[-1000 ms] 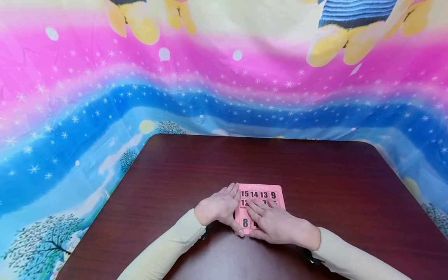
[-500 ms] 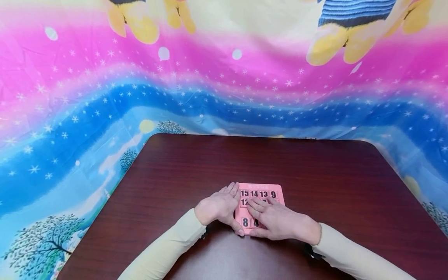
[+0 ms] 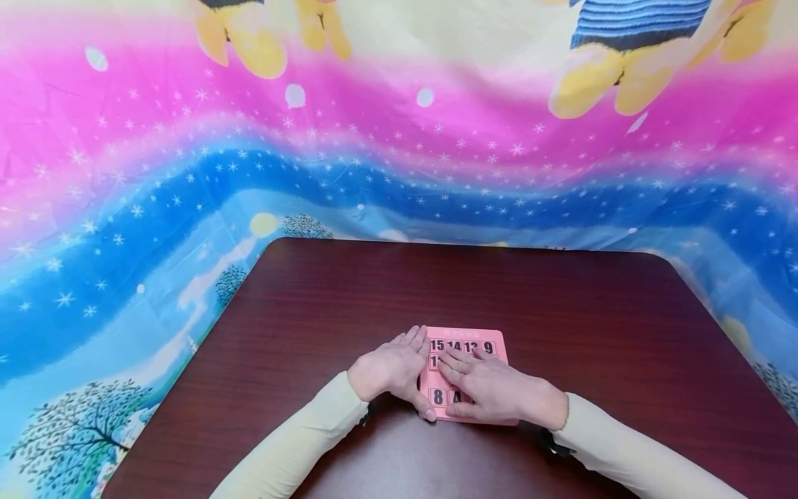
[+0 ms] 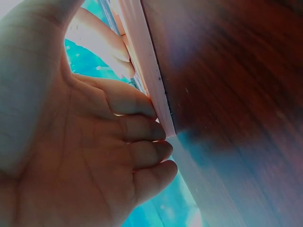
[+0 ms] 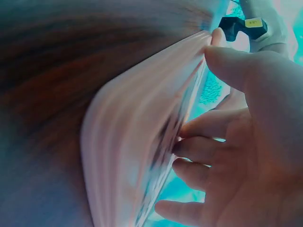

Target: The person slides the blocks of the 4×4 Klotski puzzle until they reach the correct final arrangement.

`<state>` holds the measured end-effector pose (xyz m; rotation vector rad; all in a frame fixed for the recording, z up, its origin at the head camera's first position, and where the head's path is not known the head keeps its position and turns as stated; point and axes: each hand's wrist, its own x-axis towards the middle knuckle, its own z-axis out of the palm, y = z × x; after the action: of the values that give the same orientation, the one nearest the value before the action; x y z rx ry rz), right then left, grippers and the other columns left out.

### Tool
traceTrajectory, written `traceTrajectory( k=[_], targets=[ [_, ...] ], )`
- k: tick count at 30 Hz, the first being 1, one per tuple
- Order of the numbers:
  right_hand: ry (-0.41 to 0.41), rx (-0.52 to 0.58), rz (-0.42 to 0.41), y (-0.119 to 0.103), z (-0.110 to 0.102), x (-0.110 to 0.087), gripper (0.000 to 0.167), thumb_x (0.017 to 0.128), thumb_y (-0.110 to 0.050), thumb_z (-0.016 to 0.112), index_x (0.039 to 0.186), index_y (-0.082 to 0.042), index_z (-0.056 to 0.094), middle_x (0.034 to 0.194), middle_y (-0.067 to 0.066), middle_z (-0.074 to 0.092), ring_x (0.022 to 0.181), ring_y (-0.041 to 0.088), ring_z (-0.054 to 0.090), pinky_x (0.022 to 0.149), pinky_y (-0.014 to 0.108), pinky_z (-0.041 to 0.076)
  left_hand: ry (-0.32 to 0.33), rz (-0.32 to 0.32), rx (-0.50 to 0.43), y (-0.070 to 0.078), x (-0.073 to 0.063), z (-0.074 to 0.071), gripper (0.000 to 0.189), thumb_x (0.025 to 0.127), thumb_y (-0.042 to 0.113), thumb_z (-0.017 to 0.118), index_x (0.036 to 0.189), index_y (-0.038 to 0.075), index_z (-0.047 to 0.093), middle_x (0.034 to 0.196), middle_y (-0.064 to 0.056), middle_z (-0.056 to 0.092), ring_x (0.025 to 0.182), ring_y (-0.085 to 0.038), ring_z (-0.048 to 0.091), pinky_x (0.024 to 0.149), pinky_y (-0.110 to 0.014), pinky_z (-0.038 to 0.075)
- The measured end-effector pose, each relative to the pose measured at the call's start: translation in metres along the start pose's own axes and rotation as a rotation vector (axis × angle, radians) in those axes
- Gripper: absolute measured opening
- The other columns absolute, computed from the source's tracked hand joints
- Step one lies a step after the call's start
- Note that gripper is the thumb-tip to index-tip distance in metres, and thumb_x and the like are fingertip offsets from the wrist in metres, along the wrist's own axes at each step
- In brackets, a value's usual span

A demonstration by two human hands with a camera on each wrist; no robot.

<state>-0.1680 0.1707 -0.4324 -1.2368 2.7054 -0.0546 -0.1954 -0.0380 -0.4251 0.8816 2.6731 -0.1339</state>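
Note:
A pink number slide puzzle [image 3: 461, 334] lies flat on the table, with 15, 14, 13 and 9 along its top row and an 8 at lower left. My left hand [image 3: 393, 364] lies along its left side, fingers straight and thumb at the near left corner. In the left wrist view the fingertips [image 4: 163, 149] meet the puzzle's side wall [image 4: 147, 61]. My right hand [image 3: 489, 391] reaches over from the right, fingertips on the tiles and thumb by the near edge. It hides much of the middle and lower right tiles. The right wrist view shows its fingers [image 5: 194, 149] extended at the puzzle's face.
The dark brown wooden table [image 3: 349, 284] has rounded far corners. Behind it and at both sides hangs a pink and blue printed cloth [image 3: 374, 138] with snowflakes and trees. Pale sleeves [image 3: 293, 436] cover both forearms, and a black wrist device [image 5: 236, 28] shows beyond the thumb.
My right hand has shifted slightly away from me over the tiles, so its fingertips now cover the lower parts of 14 and 13. The left hand has stayed in place.

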Motion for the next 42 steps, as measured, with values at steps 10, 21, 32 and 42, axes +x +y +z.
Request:
traceTrajectory(
  k=[10,21,32,42],
  targets=[
    [0.036,-0.03,-0.045,-0.009,0.003,-0.008,0.077,0.094,-0.064,0.047,0.147,-0.007,0.046,0.154,0.01,0.043,0.145,0.029,0.038,0.112,0.06,0.036,0.004,-0.001,0.003,0.001,-0.001,0.002,0.131,0.061,0.081,0.072,0.154,0.002,0.025,0.164,-0.017,0.016,0.153,-0.027,0.014,0.125,-0.034,0.02],
    [0.017,-0.037,-0.05,-0.018,0.004,-0.018,0.076,0.094,-0.064,0.047,0.145,-0.007,0.048,0.153,0.009,0.044,0.144,0.027,0.039,0.11,0.058,0.04,0.016,-0.003,0.018,0.002,0.0,0.003,0.131,0.06,0.082,0.071,0.154,0.001,0.027,0.164,-0.017,0.017,0.153,-0.028,0.016,0.125,-0.034,0.02],
    [-0.006,0.05,0.051,0.004,-0.007,-0.002,0.069,0.098,-0.058,0.044,0.147,-0.009,0.045,0.156,0.011,0.039,0.147,0.031,0.034,0.112,0.062,0.035,0.008,-0.002,0.011,0.002,0.001,0.002,0.132,0.06,0.081,0.071,0.155,0.001,0.024,0.164,-0.017,0.017,0.153,-0.027,0.015,0.125,-0.035,0.02],
    [-0.069,0.046,0.108,0.016,-0.009,0.019,0.073,0.098,-0.06,0.043,0.151,-0.009,0.039,0.159,0.01,0.034,0.15,0.032,0.026,0.114,0.063,0.032,0.017,-0.003,0.018,0.001,0.001,0.002,0.132,0.06,0.082,0.071,0.154,0.002,0.026,0.164,-0.017,0.017,0.153,-0.027,0.016,0.125,-0.034,0.021]
  ],
)
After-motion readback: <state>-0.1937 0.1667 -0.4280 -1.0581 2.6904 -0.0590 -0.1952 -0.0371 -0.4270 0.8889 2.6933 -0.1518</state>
